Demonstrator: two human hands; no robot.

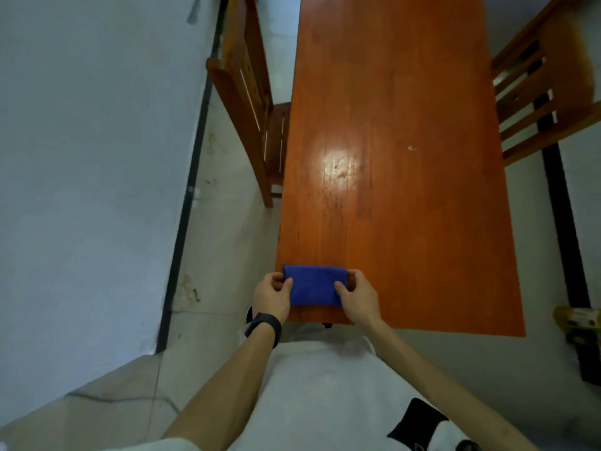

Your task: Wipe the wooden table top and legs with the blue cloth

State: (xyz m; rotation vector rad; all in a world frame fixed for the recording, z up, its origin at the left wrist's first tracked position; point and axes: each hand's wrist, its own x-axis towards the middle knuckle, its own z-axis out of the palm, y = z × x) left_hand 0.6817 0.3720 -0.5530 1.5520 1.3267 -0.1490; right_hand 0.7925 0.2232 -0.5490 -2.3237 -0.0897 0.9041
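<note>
Blue cloth (313, 285), folded, lies on near end of wooden bench (390, 157), btwn both hands. Left hand (272, 296) pinches its left edge, right hand (357, 296) pinches its right edge, thumbs on top. Black watch (265, 325) on left wrist. Chairs beyond hands: one (250, 92) left of bench, one (546, 83) right.

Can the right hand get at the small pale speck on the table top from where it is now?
Probably yes. The right hand grips one end of the cloth at the near table edge, and only bare wood lies between it and the speck. It sits farther up, so leaning forward may be needed.
</note>
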